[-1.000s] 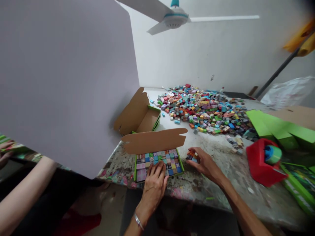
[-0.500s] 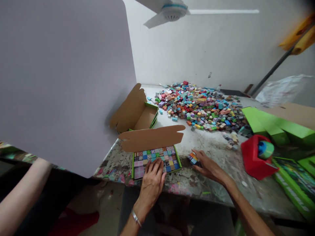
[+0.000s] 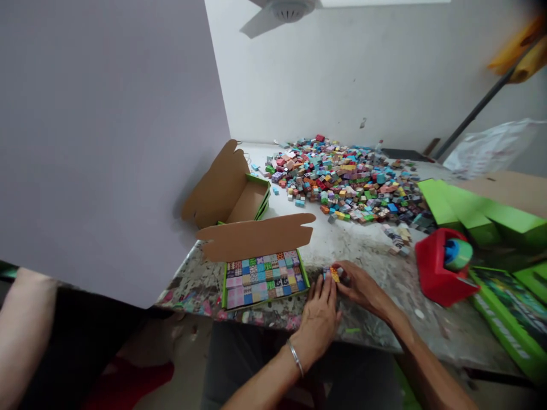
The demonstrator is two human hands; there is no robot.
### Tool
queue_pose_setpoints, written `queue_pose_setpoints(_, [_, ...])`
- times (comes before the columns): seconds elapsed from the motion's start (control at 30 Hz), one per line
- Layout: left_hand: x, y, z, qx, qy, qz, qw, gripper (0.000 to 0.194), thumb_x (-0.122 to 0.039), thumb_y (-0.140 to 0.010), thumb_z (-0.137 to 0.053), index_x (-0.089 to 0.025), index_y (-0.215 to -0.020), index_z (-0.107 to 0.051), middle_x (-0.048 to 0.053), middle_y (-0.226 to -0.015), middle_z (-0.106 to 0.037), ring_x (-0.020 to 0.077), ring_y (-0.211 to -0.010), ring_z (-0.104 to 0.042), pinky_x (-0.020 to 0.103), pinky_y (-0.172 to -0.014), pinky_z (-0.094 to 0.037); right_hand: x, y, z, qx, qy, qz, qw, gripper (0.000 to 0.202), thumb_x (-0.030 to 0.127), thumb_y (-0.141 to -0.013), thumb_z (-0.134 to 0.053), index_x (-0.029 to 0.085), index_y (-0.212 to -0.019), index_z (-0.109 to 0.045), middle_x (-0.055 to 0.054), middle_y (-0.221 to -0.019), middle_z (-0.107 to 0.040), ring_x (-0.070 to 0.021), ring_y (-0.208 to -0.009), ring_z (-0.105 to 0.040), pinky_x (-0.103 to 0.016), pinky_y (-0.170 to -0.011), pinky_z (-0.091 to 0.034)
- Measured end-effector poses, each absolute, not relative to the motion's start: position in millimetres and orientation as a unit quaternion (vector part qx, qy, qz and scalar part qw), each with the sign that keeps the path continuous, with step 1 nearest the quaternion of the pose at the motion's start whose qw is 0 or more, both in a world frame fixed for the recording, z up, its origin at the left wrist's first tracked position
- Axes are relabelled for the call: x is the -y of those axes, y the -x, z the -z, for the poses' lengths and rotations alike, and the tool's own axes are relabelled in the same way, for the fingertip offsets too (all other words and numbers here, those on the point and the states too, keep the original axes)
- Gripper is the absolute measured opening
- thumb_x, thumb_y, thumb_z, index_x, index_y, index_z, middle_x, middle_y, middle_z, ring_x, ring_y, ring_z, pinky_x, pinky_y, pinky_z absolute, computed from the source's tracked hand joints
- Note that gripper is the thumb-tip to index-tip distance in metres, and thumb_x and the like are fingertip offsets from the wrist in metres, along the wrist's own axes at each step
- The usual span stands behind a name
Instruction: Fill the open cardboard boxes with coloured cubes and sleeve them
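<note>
An open shallow green-edged box (image 3: 224,293) stands at the table's front, packed with rows of small patterned blocks (image 3: 265,273). Its brown cardboard lid flap (image 3: 256,238) is raised behind it. Just right of the box, my right hand (image 3: 363,287) has thumb and fingers closed on a few small patterned blocks (image 3: 334,274), one of them orange. My left hand (image 3: 319,313), wearing a silver bangle, reaches over from the left with its fingers stretched out. Its fingertips touch the same blocks, partly hiding them.
A large heap of loose coloured blocks (image 3: 342,176) covers the table's back. Another open cardboard box (image 3: 252,199) sits behind left. To the right are a red container (image 3: 436,273) with a tape roll and green boxes (image 3: 508,313). A big grey panel (image 3: 106,142) and another person's arm (image 3: 29,319) occupy the left.
My left hand has left the packed box and moved right to the blocks at my right hand. My right hand stays beside the box. The view has shifted slightly.
</note>
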State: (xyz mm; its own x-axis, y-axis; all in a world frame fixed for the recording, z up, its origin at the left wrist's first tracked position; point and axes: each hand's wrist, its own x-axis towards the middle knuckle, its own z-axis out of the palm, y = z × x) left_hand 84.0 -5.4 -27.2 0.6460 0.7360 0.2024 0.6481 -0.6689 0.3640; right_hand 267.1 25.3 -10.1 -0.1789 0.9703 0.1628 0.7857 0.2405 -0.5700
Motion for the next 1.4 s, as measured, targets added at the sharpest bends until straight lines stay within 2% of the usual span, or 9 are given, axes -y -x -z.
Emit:
queue_pose_setpoints(0.2, [8,-84,33,-0.400,-0.887,-0.187,0.135,0.064,-0.029,-0.091,-0.046,-0.006,-0.145,-0.020,0.015,-0.153,-0.024,0.0310,-0.141,-0.022,0.044,-0.109,-0.037,-11,-247,-26,0.647,0.689,-0.148,0.290,0.035,0.043,-0.078,-0.057,0.019,-0.104,-0.059,-0.006,-0.088,-0.064,-0.0168,-0.067,-0.058,-0.029,-0.059,-0.047])
queue_pose_setpoints(0.3, [27,-59,19,-0.368,-0.892,-0.216,0.146,0.054,-0.020,-0.088,-0.046,-0.010,-0.139,-0.033,0.015,-0.141,-0.044,0.0303,-0.130,-0.041,0.045,-0.101,-0.046,-12,-209,-36,0.652,0.670,-0.167,0.312,0.034,0.044,-0.078,-0.058,0.021,-0.103,-0.059,-0.005,-0.087,-0.065,-0.0174,-0.068,-0.059,-0.030,-0.060,-0.048])
queue_pose_setpoints(0.4, [41,-18,2,-0.345,-0.884,-0.269,0.165,0.033,-0.012,-0.088,-0.042,-0.015,-0.119,-0.053,0.010,-0.110,-0.064,0.0231,-0.101,-0.061,0.041,-0.088,-0.053,-16,-173,-34,0.681,0.655,-0.127,0.303,0.028,0.037,-0.077,-0.058,0.021,-0.100,-0.058,-0.005,-0.091,-0.066,-0.0184,-0.076,-0.060,-0.031,-0.068,-0.049])
queue_pose_setpoints(0.63, [27,29,-19,-0.404,-0.810,-0.392,0.166,0.034,-0.007,-0.089,-0.040,-0.014,-0.120,-0.052,0.012,-0.108,-0.063,0.0198,-0.102,-0.059,0.035,-0.088,-0.053,-7,-188,-22,0.656,0.691,-0.043,0.301,0.029,0.033,-0.079,-0.056,0.020,-0.105,-0.055,-0.008,-0.100,-0.065,-0.0223,-0.090,-0.060,-0.035,-0.078,-0.049])
queue_pose_setpoints(0.73, [29,4,-9,-0.378,-0.844,-0.333,0.186,0.043,-0.007,-0.088,-0.037,-0.013,-0.129,-0.047,0.013,-0.123,-0.058,0.0211,-0.115,-0.055,0.036,-0.097,-0.049,10,-204,-16,0.675,0.682,-0.056,0.276,0.027,0.031,-0.079,-0.055,0.021,-0.104,-0.055,-0.009,-0.099,-0.064,-0.0236,-0.091,-0.060,-0.036,-0.078,-0.049])
queue_pose_setpoints(0.83, [35,-28,8,-0.360,-0.881,-0.247,0.181,0.059,-0.006,-0.085,-0.036,-0.010,-0.143,-0.028,0.014,-0.146,-0.039,0.0248,-0.130,-0.043,0.038,-0.104,-0.044,28,-207,-3,0.707,0.657,-0.075,0.250,0.027,0.027,-0.080,-0.053,0.021,-0.106,-0.054,-0.010,-0.103,-0.063,-0.0250,-0.098,-0.058,-0.038,-0.083,-0.049])
queue_pose_setpoints(0.97, [35,-54,28,-0.379,-0.893,-0.179,0.167,0.066,-0.009,-0.086,-0.035,-0.008,-0.148,-0.013,0.014,-0.150,-0.032,0.0283,-0.127,-0.045,0.044,-0.103,-0.042,43,-210,15,0.702,0.670,-0.084,0.225,0.029,0.022,-0.079,-0.051,0.020,-0.107,-0.054,-0.011,-0.107,-0.062,-0.0267,-0.103,-0.057,-0.040,-0.083,-0.050])
queue_pose_setpoints(1.23, [38,-41,13,-0.353,-0.901,-0.190,0.166,0.062,-0.012,-0.086,-0.040,-0.013,-0.145,-0.023,0.011,-0.148,-0.038,0.0254,-0.124,-0.046,0.041,-0.101,-0.044,44,-234,-8,0.594,0.743,-0.126,0.282,0.036,0.047,-0.080,-0.057,0.021,-0.105,-0.058,-0.007,-0.093,-0.065,-0.0208,-0.073,-0.060,-0.035,-0.063,-0.050])
queue_pose_setpoints(1.4, [25,2,-4,-0.385,-0.871,-0.296,0.079,0.045,-0.010,-0.090,-0.034,-0.013,-0.134,-0.043,0.013,-0.124,-0.060,0.0223,-0.112,-0.054,0.042,-0.097,-0.046,11,-177,-29,0.655,0.664,-0.123,0.340,0.033,0.046,-0.080,-0.060,0.021,-0.101,-0.059,-0.009,-0.097,-0.065,-0.0224,-0.085,-0.060,-0.034,-0.071,-0.050])
